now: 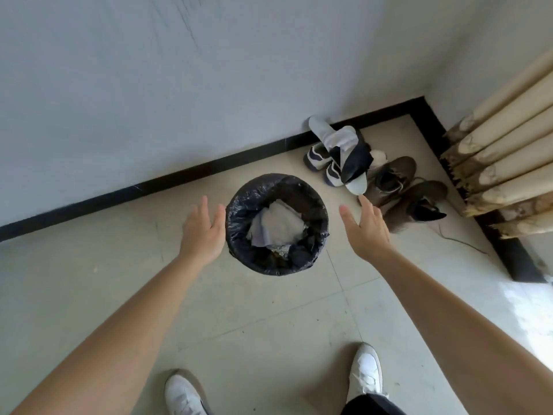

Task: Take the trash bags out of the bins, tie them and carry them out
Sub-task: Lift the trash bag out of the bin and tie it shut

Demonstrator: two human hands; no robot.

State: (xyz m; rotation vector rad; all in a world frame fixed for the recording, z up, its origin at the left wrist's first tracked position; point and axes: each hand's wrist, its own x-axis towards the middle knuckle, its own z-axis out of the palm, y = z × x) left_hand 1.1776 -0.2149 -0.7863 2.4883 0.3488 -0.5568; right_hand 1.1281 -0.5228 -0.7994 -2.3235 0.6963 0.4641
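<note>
A round bin stands on the tiled floor, lined with a black trash bag (pixel 239 217) folded over its rim. Crumpled white paper and other rubbish (pixel 276 226) lie inside. My left hand (pixel 203 229) reaches toward the bin's left side, fingers straight, its fingertips close to the bag's rim and holding nothing. My right hand (pixel 363 227) is stretched out to the right of the bin, fingers straight and spread, a short gap from the rim.
Several shoes (pixel 338 157) and brown boots (pixel 398 187) sit in the corner behind the bin. A cream curtain (pixel 505 163) hangs at the right. A grey wall with a black skirting board (pixel 179 175) runs behind. My white shoes (pixel 366 372) stand on the tiles.
</note>
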